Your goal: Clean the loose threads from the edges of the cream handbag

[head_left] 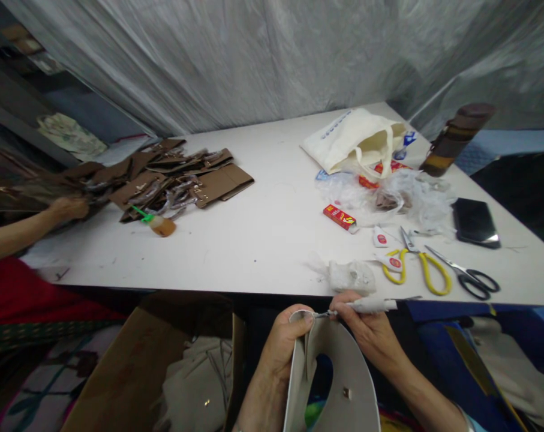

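Observation:
My left hand (286, 339) pinches the top edge of a pale grey bag strap piece (339, 384) with a cut-out hole and a small metal stud, held below the table's front edge. My right hand (366, 324) grips a white tool wrapped in tape (370, 305), and its thin metal tip touches the top of the grey piece beside my left thumb. Both hands are closed on what they hold.
On the white table (263, 240) lie yellow-handled scissors (415, 267), black scissors (469, 276), a red glue box (340, 217), a crumpled white rag (350, 276), a phone (474, 221), a cream tote bag (357, 141), brown leather pieces (173, 177) and a glue bottle (159, 224). Another person's hand (69, 208) touches the pieces. A cardboard box (164, 372) stands below.

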`<state>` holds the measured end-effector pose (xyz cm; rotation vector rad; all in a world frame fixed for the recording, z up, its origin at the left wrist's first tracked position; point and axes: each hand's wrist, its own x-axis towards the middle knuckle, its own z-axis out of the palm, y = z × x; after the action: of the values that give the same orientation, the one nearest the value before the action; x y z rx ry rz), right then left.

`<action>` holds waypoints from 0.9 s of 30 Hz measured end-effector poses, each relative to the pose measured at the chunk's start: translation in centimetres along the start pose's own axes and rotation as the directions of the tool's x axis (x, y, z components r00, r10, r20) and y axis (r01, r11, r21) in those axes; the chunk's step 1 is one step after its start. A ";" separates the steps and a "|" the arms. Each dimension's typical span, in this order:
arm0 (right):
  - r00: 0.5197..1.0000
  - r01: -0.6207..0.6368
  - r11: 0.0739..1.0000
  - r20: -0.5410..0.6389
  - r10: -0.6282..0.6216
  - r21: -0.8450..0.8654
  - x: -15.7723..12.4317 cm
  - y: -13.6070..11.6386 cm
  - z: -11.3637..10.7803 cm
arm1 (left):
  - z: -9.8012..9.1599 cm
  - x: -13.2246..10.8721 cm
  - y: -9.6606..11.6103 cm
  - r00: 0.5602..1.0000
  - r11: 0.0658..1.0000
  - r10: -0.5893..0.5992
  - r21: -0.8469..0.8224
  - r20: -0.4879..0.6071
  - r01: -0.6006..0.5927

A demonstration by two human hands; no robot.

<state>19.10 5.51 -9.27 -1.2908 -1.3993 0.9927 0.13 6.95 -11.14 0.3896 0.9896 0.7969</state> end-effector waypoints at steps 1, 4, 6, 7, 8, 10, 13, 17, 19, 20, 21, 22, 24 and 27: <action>1.000 -0.001 1.000 -0.009 0.001 0.005 0.1 0.1 0.1 | 0.0 0.0 0.0 1.000 1.000 0.009 -0.002 -0.007 -0.009; 0.999 0.046 0.999 -0.022 -0.046 0.028 0.0 0.7 0.5 | 0.1 0.0 -0.2 0.999 1.000 0.030 -0.008 -0.034 -0.031; 0.992 0.123 0.992 0.014 -0.123 0.014 -0.3 1.1 0.6 | 0.2 -0.1 -0.3 0.998 0.999 0.042 -0.021 -0.052 -0.043; 0.982 0.181 0.983 0.049 -0.180 -0.011 -0.5 1.2 0.5 | 0.2 -0.2 -0.3 0.997 0.998 0.050 -0.029 -0.060 -0.051; 0.964 0.253 0.966 0.097 -0.248 -0.045 -0.6 1.2 0.4 | 0.3 -0.4 -0.4 0.996 0.997 0.058 -0.037 -0.066 -0.061; 0.900 0.407 0.904 0.228 -0.371 -0.133 -0.8 1.0 0.0 | 0.3 -0.6 -0.5 0.995 0.996 0.072 -0.054 -0.075 -0.076; 0.810 0.559 0.802 0.344 -0.475 -0.210 -1.0 0.3 -0.8 | 0.3 -0.9 -0.5 0.994 0.994 0.083 -0.064 -0.076 -0.088; 0.813 0.569 0.815 0.217 -0.540 -0.104 -1.4 -0.2 -1.4 | 0.3 -1.1 -0.3 0.990 0.992 0.118 -0.022 -0.081 -0.120; 0.839 0.533 0.843 0.175 -0.515 -0.073 -1.8 0.0 -1.3 | 0.4 -1.3 -0.2 0.988 0.990 0.138 0.005 -0.071 -0.138; 0.850 0.517 0.853 0.160 -0.502 -0.069 -2.0 0.1 -1.2 | 0.5 -1.5 -0.2 0.987 0.989 0.147 0.016 -0.067 -0.146; 0.866 0.493 0.867 0.140 -0.481 -0.071 -2.2 0.2 -1.0 | 0.6 -1.6 -0.2 0.986 0.988 0.154 0.026 -0.065 -0.152; 0.878 0.474 0.877 0.113 -0.465 -0.073 -2.5 0.2 -0.9 | 0.7 -1.8 -0.2 0.985 0.987 0.160 0.035 -0.067 -0.158; 0.893 0.450 0.890 0.061 -0.446 -0.072 -3.0 0.3 -0.7 | 0.9 -2.2 -0.1 0.981 0.983 0.178 0.055 -0.073 -0.174; 0.912 0.408 0.911 -0.003 -0.409 -0.060 -3.6 0.1 -0.5 | 0.9 -2.8 -0.2 0.974 0.973 0.211 0.111 -0.077 -0.202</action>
<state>19.60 1.97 -9.65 -0.9830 -1.6123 0.6577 0.10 4.81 -9.15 0.5568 1.0875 0.9606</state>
